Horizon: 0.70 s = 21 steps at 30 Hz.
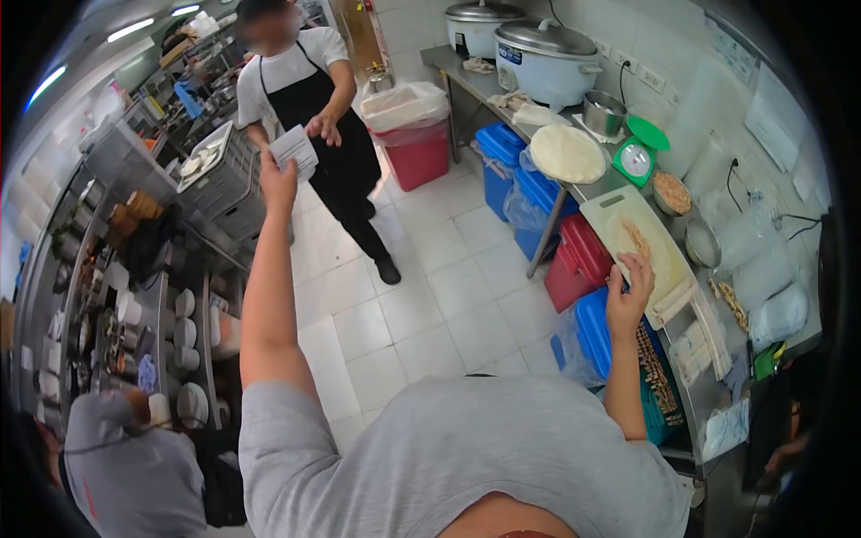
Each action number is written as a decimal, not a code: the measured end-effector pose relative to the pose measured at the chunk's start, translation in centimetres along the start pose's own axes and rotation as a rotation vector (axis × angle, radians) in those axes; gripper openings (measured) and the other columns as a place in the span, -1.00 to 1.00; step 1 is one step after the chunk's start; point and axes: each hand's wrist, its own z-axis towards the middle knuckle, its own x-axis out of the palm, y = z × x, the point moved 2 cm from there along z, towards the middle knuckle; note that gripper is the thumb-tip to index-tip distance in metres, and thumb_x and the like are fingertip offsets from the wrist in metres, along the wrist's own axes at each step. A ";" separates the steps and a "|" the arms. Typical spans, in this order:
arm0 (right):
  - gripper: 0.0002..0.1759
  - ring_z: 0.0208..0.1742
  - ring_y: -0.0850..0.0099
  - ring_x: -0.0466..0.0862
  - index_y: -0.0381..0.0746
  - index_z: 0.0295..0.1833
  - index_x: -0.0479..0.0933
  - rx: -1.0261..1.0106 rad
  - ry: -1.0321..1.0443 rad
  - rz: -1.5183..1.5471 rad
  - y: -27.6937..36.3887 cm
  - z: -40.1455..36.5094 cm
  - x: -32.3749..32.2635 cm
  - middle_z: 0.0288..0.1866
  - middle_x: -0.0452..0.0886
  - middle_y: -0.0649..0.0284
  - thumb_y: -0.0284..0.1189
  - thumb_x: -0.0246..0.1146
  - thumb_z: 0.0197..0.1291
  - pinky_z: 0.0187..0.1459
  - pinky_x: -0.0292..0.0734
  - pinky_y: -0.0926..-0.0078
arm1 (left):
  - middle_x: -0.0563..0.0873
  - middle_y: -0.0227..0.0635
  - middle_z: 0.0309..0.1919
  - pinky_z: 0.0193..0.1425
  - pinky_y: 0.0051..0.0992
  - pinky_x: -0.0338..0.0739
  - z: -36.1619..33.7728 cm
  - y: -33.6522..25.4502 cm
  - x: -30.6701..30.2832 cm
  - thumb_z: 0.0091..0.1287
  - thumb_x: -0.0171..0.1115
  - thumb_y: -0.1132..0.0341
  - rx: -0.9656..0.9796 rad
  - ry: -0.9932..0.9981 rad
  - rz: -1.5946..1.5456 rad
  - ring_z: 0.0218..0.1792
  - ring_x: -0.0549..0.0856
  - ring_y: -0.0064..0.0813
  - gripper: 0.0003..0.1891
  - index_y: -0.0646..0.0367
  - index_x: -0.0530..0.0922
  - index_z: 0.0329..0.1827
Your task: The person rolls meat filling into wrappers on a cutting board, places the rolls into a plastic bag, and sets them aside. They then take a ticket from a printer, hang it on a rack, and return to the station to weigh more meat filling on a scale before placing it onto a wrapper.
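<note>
My left hand (280, 184) is stretched forward, its fingers closed on a white paper (294, 153) with printed lines. Facing me, a person in a black apron (314, 103) has one hand behind the paper and the other raised beside it. On the right, my right hand (631, 291) hovers at the near edge of a pale cutting board (668, 260), fingers curled and apart, with nothing visible in them. A strip of light brown filling (636, 238) lies on the board just beyond my fingertips. Rolled pale dough (675, 305) sits at the board's near end.
Beyond the board are a green scale (637, 160), a round stack of flat dough (569, 154) and a rice cooker (547, 67). Blue bins (538, 193) and a red bin (577, 260) stand below. Shelves line the left, where another person (130, 466) is at work.
</note>
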 end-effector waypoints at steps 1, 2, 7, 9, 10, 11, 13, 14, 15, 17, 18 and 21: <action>-0.80 0.10 0.21 0.48 -0.30 -0.06 0.56 0.022 0.041 -0.009 0.7 0.1 0.9 0.03 0.50 0.11 -0.51 0.20 0.21 0.20 0.30 0.31 | 0.64 -0.03 -0.28 -0.08 -0.36 0.52 1.3 0.4 1.7 0.14 0.30 0.34 0.054 0.009 0.070 -0.19 0.66 -0.25 -0.66 0.26 0.43 -0.08; -0.80 0.06 0.20 0.49 -0.28 -0.05 0.57 0.026 0.042 -0.034 0.7 -0.3 1.8 0.03 0.49 0.12 -0.50 0.21 0.21 0.17 0.32 0.29 | 0.63 0.02 -0.28 -0.12 -0.35 0.52 2.6 1.0 3.2 0.13 0.31 0.29 0.036 0.085 0.105 -0.21 0.66 -0.21 -0.64 0.24 0.44 -0.08; -0.77 0.05 0.22 0.48 -0.19 -0.04 0.58 0.238 -0.041 -0.159 -0.8 -4.8 2.4 -0.03 0.53 0.18 -0.45 0.23 0.16 0.12 0.27 0.28 | 0.64 -0.19 -0.10 -0.01 -0.47 0.54 4.0 1.2 11.3 0.17 0.25 0.52 0.118 0.509 -0.612 -0.09 0.64 -0.43 -0.53 0.24 0.36 0.16; -0.77 0.03 0.20 0.49 -0.18 -0.06 0.58 0.371 -0.086 -0.240 -0.8 -7.9 1.7 -0.05 0.54 0.17 -0.44 0.24 0.14 0.11 0.29 0.26 | 0.58 -0.18 0.02 -0.02 -0.46 0.54 2.5 -2.7 11.4 0.14 0.28 0.53 0.040 0.655 -0.314 -0.06 0.60 -0.43 -0.29 0.12 0.20 0.38; -0.77 0.02 0.19 0.50 -0.19 -0.06 0.58 0.432 -0.108 -0.269 -0.9 -9.2 1.7 -0.07 0.55 0.16 -0.44 0.25 0.13 0.10 0.30 0.26 | 0.58 -0.20 -0.04 -0.07 -0.49 0.54 1.9 -4.3 12.3 0.12 0.29 0.53 0.115 0.656 -0.285 -0.12 0.60 -0.45 -0.25 0.07 0.19 0.40; -0.77 0.02 0.18 0.50 -0.19 -0.07 0.58 0.488 -0.129 -0.290 -1.0 -10.4 1.8 -0.09 0.56 0.15 -0.44 0.25 0.12 0.09 0.31 0.25 | 0.57 -0.25 -0.10 -0.12 -0.53 0.54 0.9 -6.7 13.0 0.16 0.29 0.52 0.143 0.747 -0.377 -0.17 0.60 -0.50 -0.28 0.09 0.20 0.41; -0.76 0.00 0.14 0.51 -0.17 -0.08 0.59 0.492 -0.174 -0.379 0.4 -11.6 2.0 -0.12 0.56 0.12 -0.45 0.26 0.08 0.06 0.34 0.25 | 0.59 -0.34 -0.16 -0.15 -0.57 0.53 -1.5 -11.1 16.0 0.23 0.24 0.51 0.127 1.129 -0.810 -0.24 0.59 -0.57 -0.33 0.09 0.19 0.41; -0.75 0.00 0.14 0.51 -0.17 -0.08 0.59 0.490 -0.186 -0.392 1.6 -11.6 2.2 -0.12 0.56 0.12 -0.45 0.27 0.08 0.05 0.34 0.25 | 0.59 -0.38 -0.23 -0.18 -0.59 0.52 -2.5 -14.6 16.6 0.26 0.22 0.49 0.121 1.330 -0.850 -0.29 0.58 -0.60 -0.36 0.10 0.20 0.41; -0.75 0.00 0.13 0.51 -0.16 -0.08 0.59 0.484 -0.197 -0.405 2.7 -11.6 2.6 -0.12 0.56 0.12 -0.45 0.27 0.07 0.05 0.34 0.25 | 0.59 -0.42 -0.31 -0.21 -0.61 0.51 -3.4 -18.3 17.1 0.28 0.21 0.47 0.116 1.529 -0.883 -0.34 0.57 -0.64 -0.38 0.10 0.20 0.41; -0.72 -0.02 0.14 0.50 -0.15 -0.06 0.58 0.513 -0.209 -0.410 5.5 -11.3 2.9 -0.11 0.55 0.14 -0.44 0.28 0.06 0.04 0.32 0.23 | 0.58 -0.45 -0.40 -0.26 -0.62 0.49 -5.9 -24.9 19.6 0.29 0.22 0.40 0.282 1.733 -0.847 -0.42 0.55 -0.66 -0.39 0.09 0.23 0.41; -0.71 -0.02 0.15 0.48 -0.14 -0.05 0.58 0.521 -0.194 -0.456 6.3 -12.2 2.9 -0.10 0.54 0.15 -0.43 0.28 0.06 0.05 0.30 0.22 | 0.58 -0.46 -0.40 -0.28 -0.61 0.48 -7.4 -27.9 20.1 0.29 0.23 0.39 0.400 1.803 -0.817 -0.42 0.54 -0.66 -0.40 0.09 0.24 0.40; -0.71 -0.01 0.17 0.44 -0.11 -0.04 0.57 0.594 -0.215 -0.579 9.5 -15.1 1.7 -0.08 0.51 0.19 -0.43 0.27 0.06 0.05 0.24 0.18 | 0.57 -0.46 -0.47 -0.37 -0.59 0.45 -13.3 -36.6 20.1 0.29 0.25 0.32 0.768 1.924 -0.787 -0.45 0.54 -0.67 -0.39 0.08 0.24 0.40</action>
